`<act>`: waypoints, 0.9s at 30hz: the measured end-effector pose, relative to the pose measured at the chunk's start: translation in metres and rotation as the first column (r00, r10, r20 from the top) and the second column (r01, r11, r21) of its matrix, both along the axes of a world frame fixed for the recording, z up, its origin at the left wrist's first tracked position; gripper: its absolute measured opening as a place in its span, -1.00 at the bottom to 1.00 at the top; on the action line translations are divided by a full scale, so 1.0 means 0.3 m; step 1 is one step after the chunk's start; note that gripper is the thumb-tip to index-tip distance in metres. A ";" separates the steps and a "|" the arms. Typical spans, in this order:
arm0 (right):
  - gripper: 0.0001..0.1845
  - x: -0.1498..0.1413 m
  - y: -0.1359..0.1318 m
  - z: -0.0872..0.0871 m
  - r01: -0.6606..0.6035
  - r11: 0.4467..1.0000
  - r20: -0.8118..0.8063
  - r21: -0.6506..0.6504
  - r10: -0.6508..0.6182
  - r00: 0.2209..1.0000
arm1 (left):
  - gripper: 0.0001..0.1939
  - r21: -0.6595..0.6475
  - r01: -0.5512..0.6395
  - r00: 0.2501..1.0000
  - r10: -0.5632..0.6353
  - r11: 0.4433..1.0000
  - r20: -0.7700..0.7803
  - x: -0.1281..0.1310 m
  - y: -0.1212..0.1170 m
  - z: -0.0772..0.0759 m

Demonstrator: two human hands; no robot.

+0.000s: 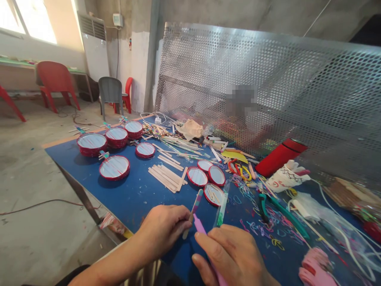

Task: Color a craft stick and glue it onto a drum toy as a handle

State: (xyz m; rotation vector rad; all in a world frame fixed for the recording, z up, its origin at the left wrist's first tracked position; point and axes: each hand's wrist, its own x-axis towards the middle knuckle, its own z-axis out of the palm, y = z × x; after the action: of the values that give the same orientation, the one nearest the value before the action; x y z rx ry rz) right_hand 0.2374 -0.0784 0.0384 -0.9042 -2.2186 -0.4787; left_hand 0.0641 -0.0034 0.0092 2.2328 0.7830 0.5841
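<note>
Pinching a slanted wooden stick [197, 201] banded with colour near its top, the left hand [166, 224] keeps its fingers closed over the near side of the blue table [139, 194]; the right hand [235, 252] grips a pink pen [200, 225], its tip at the stick, though whether they touch I cannot tell. Just beyond lie a slim clear packet [224, 204], small red-rimmed discs [197, 176] and plain sticks [163, 178]. Rightward, loose rubber bands [257, 228] and green-handled pliers [288, 217] crowd the surface, below a red flask [278, 158]. Fingers cover part of the stick, the right hand hides much of the pen, and a pink roll [316, 265] is cut off below.
</note>
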 end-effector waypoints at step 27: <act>-0.87 0.011 -0.004 0.018 0.012 1.000 0.003 -0.019 -0.012 1.000 | -0.83 0.023 -0.007 1.000 0.007 1.000 -0.021 -0.002 -0.001 -0.001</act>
State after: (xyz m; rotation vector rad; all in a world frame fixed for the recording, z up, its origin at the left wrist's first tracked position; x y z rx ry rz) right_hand 0.2407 -0.0796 0.0438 -0.9282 -2.2248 -0.4650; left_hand 0.0635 -0.0036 0.0087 2.2614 0.7989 0.5761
